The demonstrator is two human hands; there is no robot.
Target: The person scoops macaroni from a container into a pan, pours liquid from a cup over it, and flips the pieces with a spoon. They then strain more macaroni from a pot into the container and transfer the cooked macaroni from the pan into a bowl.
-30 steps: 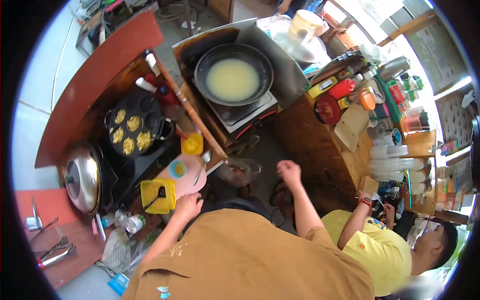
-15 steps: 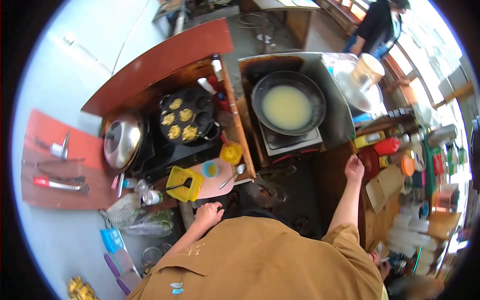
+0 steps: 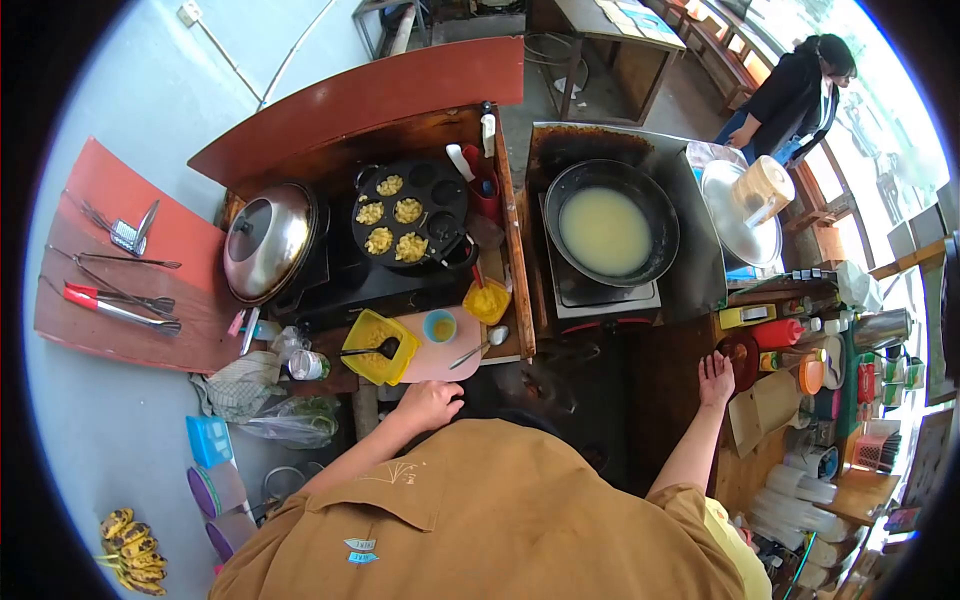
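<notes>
My left hand (image 3: 430,402) rests at the near edge of a pink board (image 3: 443,361), fingers curled, holding nothing I can see. A yellow tub (image 3: 376,347) with a black spoon and a small blue cup (image 3: 439,326) sit on or beside that board. My right hand (image 3: 716,380) lies flat on the wooden counter edge beside a dark red lid (image 3: 741,358). A black multi-hole pan (image 3: 411,212) holds several yellow pieces. A black wok (image 3: 611,222) with pale liquid sits on a stove.
A steel domed lid (image 3: 270,240) covers a pot at left. Tongs and spatulas (image 3: 113,297) lie on a red shelf. Bottles and cups (image 3: 820,345) crowd the right counter. A person in black (image 3: 795,95) stands at the far right. Bananas (image 3: 130,552) lie on the floor.
My view has swung right and upward across the stall. My right hand moved from mid-air out to the right counter edge. My left hand stayed by the pink board.
</notes>
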